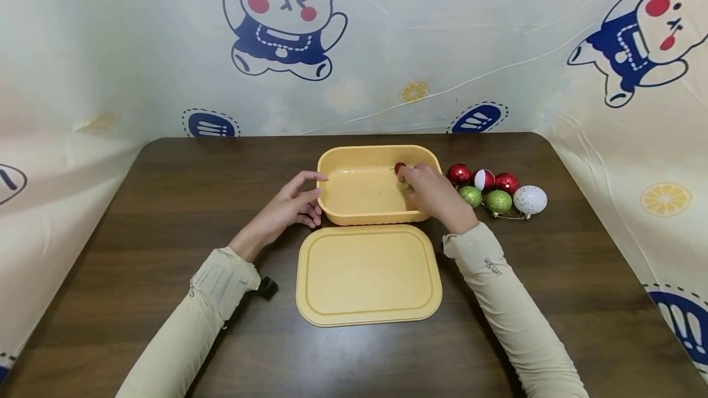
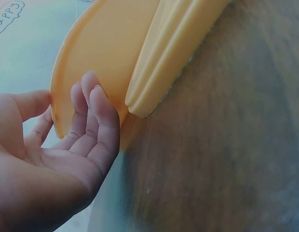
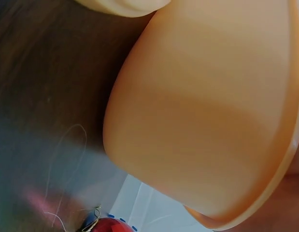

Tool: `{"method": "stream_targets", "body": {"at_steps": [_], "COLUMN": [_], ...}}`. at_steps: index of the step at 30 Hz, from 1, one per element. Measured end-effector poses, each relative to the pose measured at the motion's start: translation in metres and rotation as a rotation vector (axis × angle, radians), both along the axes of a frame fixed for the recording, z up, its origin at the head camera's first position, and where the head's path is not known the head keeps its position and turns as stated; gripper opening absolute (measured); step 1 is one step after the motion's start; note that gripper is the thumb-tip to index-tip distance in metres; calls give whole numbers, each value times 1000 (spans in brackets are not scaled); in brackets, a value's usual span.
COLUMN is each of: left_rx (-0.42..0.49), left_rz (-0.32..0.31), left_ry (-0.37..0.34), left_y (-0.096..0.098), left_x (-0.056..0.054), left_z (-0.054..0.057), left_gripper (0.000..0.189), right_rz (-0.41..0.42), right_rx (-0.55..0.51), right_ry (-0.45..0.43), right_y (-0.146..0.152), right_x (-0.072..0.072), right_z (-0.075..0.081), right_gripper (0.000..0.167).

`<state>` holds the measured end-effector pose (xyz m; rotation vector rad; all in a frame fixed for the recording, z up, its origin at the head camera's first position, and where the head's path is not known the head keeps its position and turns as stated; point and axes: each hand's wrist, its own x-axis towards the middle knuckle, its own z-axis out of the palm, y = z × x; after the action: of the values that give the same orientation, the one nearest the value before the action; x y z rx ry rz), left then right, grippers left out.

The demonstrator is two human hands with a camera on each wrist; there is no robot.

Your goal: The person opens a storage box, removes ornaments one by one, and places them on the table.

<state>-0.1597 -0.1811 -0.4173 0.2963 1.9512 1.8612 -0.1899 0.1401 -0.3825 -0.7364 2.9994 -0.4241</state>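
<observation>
A yellow plastic box [image 1: 359, 218] stands near the back of the table. My left hand [image 1: 287, 204] holds its left end at the rim with thumb and index finger. The other fingers curve loosely beside the outer wall, as the left wrist view [image 2: 93, 121] shows. My right hand [image 1: 434, 192] reaches over the right end into the box, its fingers pinching a small red bauble [image 1: 399, 167] that they partly hide. In the right wrist view the box's outer wall [image 3: 202, 111] covers most of the picture and hides the fingers.
The matching yellow lid [image 1: 369, 275] lies flat in front of the box. Right of the box sit several baubles: red [image 1: 506, 182], green [image 1: 498, 201], a red-and-white one [image 1: 483, 180] and a white one [image 1: 530, 200]. A patterned curtain [image 1: 376, 48] hangs behind the dark wooden table [image 1: 166, 201].
</observation>
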Motion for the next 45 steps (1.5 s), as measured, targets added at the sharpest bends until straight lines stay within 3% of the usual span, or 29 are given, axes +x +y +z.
{"method": "stream_targets", "body": {"at_steps": [16,21,27,45], "left_rx": [-23,-13,-10,-14], "left_rz": [2,7,5,-1], "left_ry": [-1,-2,-3,2], "left_y": [1,1,2,2], "left_x": [0,1,1,1], "left_z": [0,1,1,1], "left_gripper": [44,46,45,40], "right_rz": [36,44,29,46], "right_rx": [-50,-119,-174,-176], "right_ry": [18,-33,-96,-96], "right_y": [5,6,10,21], "right_x": [-1,-4,0,4], "right_z": [0,3,12,26], "right_gripper": [20,14,18,15]}}
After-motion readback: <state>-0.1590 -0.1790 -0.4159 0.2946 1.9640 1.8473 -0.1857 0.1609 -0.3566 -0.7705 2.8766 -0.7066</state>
